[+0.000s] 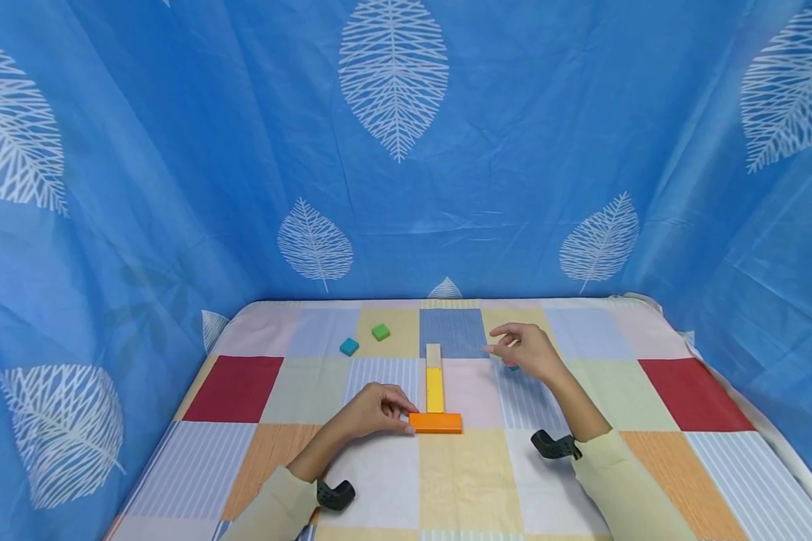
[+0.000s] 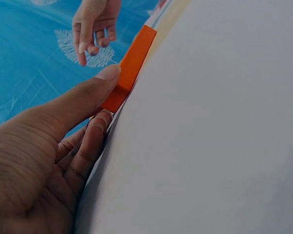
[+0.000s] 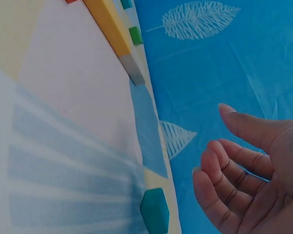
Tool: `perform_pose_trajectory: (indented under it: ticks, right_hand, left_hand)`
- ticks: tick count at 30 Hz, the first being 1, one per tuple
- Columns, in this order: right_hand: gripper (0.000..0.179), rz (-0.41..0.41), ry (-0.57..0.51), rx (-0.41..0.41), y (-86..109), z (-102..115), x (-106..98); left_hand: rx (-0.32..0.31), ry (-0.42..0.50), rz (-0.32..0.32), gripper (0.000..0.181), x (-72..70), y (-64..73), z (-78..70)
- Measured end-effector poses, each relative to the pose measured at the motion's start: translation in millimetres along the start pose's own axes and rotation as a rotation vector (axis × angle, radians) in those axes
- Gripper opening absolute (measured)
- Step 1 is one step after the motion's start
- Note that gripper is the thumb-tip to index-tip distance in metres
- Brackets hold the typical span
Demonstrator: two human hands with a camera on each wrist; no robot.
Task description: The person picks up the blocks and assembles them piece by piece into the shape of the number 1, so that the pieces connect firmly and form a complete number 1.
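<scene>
My left hand (image 1: 377, 410) pinches the left end of a long orange block (image 1: 440, 424) between thumb and fingers; the block lies flat on the cloth. From its middle a yellow block (image 1: 434, 391) runs away from me, with a pale whitish block (image 1: 433, 355) at its far end, making a T shape. My right hand (image 1: 526, 350) is raised to the right of this row, fingers loosely bent and holding nothing. Below it lies a teal faceted block (image 3: 155, 210), mostly hidden by the hand in the head view, where a bit of red also shows.
Farther back on the left lie a small green block (image 1: 380, 332) and a small teal block (image 1: 349, 346). A patchwork cloth (image 1: 474, 481) covers the table. Blue curtains (image 1: 487, 150) with white leaf prints enclose its back and sides.
</scene>
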State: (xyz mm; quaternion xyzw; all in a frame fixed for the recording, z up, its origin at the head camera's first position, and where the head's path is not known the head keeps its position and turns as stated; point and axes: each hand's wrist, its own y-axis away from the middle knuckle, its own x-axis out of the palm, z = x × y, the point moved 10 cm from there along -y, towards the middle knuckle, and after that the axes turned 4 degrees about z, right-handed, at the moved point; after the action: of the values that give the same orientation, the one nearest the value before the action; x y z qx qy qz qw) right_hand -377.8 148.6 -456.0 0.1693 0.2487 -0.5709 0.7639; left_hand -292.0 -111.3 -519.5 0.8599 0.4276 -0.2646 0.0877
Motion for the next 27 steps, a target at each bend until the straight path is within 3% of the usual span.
perform_pose_trajectory:
  ticks: [22,27]
  right_hand:
    - [0.049,-0.025,-0.045,0.012,2.9,-32,-21]
    - [0.051,-0.013,-0.036,0.046,1.8,-41,-23]
  left_hand:
    - [0.012,0.006,-0.004,0.025,-0.8,0.6,-2.4]
    - [0.024,0.002,-0.006,0.025,-1.4,1.0,-4.7]
